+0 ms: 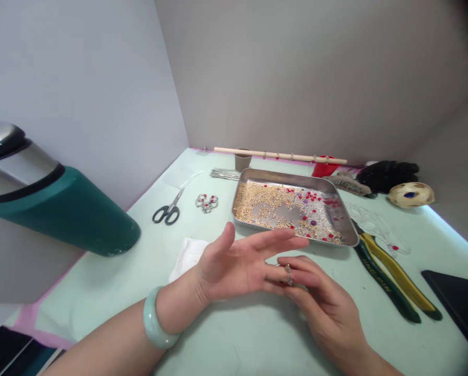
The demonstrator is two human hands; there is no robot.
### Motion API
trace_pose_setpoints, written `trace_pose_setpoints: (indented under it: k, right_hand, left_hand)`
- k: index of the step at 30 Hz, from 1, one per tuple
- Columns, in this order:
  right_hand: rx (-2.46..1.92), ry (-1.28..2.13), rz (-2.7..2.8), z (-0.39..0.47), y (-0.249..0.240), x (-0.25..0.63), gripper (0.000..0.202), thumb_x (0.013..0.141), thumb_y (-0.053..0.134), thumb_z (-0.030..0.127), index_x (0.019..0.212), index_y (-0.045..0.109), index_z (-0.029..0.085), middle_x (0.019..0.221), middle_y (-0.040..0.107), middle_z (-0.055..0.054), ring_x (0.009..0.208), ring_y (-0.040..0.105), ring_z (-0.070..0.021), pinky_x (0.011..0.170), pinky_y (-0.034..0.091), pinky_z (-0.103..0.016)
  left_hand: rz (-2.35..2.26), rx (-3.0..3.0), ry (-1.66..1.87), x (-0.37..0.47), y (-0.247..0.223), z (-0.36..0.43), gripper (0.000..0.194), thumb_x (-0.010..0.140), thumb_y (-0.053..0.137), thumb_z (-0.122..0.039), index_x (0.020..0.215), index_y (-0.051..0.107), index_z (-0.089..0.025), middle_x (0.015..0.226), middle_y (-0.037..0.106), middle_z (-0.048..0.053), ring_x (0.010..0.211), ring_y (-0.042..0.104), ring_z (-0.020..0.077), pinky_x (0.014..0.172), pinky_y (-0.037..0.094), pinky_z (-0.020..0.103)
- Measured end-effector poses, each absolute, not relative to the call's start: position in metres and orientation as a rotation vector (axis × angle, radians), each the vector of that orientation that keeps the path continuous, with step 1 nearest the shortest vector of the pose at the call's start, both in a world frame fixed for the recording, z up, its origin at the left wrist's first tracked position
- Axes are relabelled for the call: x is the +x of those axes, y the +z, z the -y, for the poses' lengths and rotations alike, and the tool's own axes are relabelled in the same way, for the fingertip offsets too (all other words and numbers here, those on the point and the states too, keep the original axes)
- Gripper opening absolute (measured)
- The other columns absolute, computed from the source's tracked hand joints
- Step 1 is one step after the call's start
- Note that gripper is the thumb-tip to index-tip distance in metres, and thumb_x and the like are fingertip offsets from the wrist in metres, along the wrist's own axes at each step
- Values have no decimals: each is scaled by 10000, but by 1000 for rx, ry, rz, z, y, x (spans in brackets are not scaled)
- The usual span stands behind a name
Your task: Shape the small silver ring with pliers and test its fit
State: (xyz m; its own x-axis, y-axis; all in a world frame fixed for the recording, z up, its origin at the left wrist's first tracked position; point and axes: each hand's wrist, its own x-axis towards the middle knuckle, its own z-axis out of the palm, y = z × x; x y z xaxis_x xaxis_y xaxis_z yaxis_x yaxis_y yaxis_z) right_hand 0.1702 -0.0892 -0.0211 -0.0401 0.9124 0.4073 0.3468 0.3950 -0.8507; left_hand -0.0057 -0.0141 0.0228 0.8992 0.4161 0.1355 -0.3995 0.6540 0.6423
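My left hand (pixel 240 266) is turned palm up with its fingers stretched out and spread, a pale green bangle (pixel 153 318) around its wrist. Around one of its fingers sits a beaded wire ring (pixel 288 274). My right hand (pixel 330 303) closes about that finger, its thumb and fingertips at the ring. Just beyond both hands lies a metal tray (pixel 296 180) of gold, clear, red and purple beads. A white tissue (pixel 187 256) is partly hidden behind my left wrist.
Black-handled scissors (pixel 169 209) and a red-beaded wire piece (pixel 207 202) lie left of the tray. A green bottle (pixel 65 209) stands far left. Green-yellow pliers (pixel 390 277) lie right. Behind are a wooden stick (pixel 253 153) carrying rings, a small cup (pixel 243 161) and thin wires (pixel 224 174).
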Motion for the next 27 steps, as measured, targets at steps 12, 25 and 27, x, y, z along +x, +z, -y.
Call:
trace_pose_setpoints:
  k: [12, 25, 27]
  right_hand:
    - [-1221, 782, 1664, 84, -12, 169, 119, 833, 584, 279, 933, 648, 275, 898, 689, -5, 822, 654, -179, 709, 550, -310]
    - [-1268, 848, 1531, 83, -15, 165, 155, 801, 621, 308, 944, 626, 247, 951, 662, -40, 887, 636, -203, 736, 554, -336]
    - [-1308, 887, 1517, 83, -11, 163, 137, 775, 646, 327, 883, 637, 244, 862, 678, -22, 794, 646, -192, 701, 555, -333]
  left_hand:
    - [3, 882, 390, -3, 21, 18, 758, 767, 425, -694, 1353, 447, -215, 1496, 274, 118, 1324, 322, 368, 1073, 217, 501]
    - [-31, 675, 433, -2, 17, 16, 755, 803, 295, -705, 1337, 453, -194, 1513, 223, 132, 1274, 392, 379, 1064, 200, 518]
    - [-21, 690, 429, 0, 16, 18, 764, 796, 302, -710, 1336, 455, -191, 1513, 224, 129, 1286, 376, 378, 1067, 202, 512]
